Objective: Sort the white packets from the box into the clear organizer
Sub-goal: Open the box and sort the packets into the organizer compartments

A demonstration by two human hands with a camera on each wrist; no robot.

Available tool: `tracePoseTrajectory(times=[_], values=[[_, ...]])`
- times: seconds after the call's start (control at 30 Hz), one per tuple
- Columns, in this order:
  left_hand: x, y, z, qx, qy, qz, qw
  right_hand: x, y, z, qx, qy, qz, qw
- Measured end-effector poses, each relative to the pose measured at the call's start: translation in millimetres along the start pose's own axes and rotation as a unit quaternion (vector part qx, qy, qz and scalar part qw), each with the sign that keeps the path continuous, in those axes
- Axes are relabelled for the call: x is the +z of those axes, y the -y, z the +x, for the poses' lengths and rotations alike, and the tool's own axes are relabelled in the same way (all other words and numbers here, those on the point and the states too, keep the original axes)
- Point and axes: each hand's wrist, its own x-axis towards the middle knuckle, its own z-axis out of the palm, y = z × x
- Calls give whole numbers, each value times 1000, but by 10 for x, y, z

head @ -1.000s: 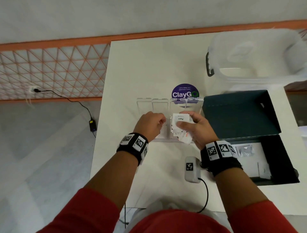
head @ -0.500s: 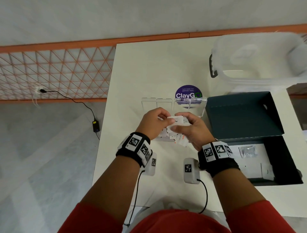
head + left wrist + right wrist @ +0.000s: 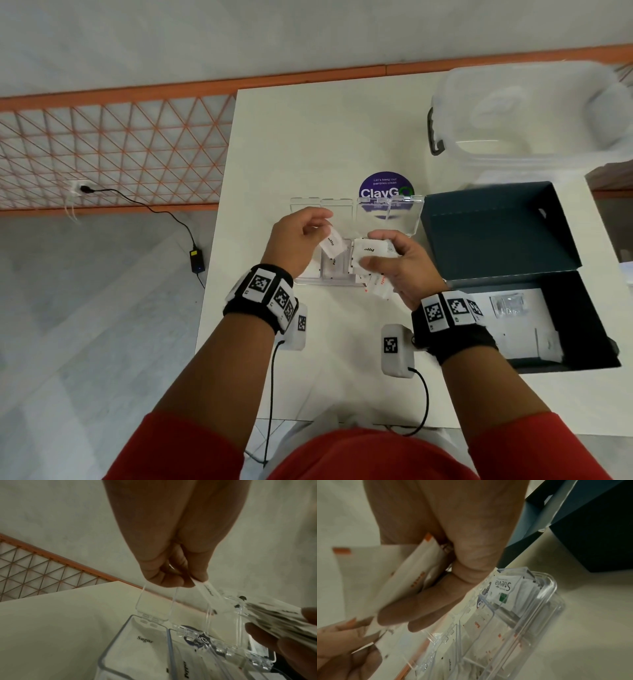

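Note:
My left hand (image 3: pixel 301 236) pinches a single white packet (image 3: pixel 331 244) (image 3: pixel 211 599) by its top edge, hanging over the clear organizer (image 3: pixel 404 219) (image 3: pixel 137 642). My right hand (image 3: pixel 397 263) grips a fanned stack of white packets (image 3: pixel 371 255) (image 3: pixel 393 582) just right of it. The organizer's lids stand open; its compartments read "Sugar" and "Pepper" in the left wrist view, and one holds Stevia packets (image 3: pixel 503 589). The dark box (image 3: pixel 534 274) lies open at the right with a few items inside.
A large clear plastic tub (image 3: pixel 534 113) stands at the table's back right. A purple round sticker (image 3: pixel 385 188) lies behind the organizer. Two small white devices (image 3: pixel 397 349) with cables rest near the table's front edge. The table's left edge drops to the floor.
My left hand has pulled one packet off the stack in my right hand and moved it left, over the organizer's middle compartments. The right hand stays put with the stack.

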Motion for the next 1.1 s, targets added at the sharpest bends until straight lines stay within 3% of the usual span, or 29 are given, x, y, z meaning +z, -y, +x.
tracePoseTrajectory(times=[0.13, 0.47, 0.73, 0.87, 0.93, 1.1], values=[[6, 43, 60, -24, -6, 40, 999, -59, -13, -15, 3, -15, -10, 1000], [395, 118, 71, -52, 51, 149, 986, -154, 34, -33, 3, -29, 3, 1000], [481, 117, 84, -30, -29, 152, 988, -61, 69, -78, 5, -24, -3, 1000], [406, 58, 37, -14, -81, 86, 993, -20, 68, -83, 6, -21, -10, 1000], [360, 16, -7, -19, -62, 47, 997, 3, 79, -94, 8, -19, -12, 1000], [270, -136, -198, -22, 59, -3, 998, 96, 198, -144, 1, -3, -24, 1000]])
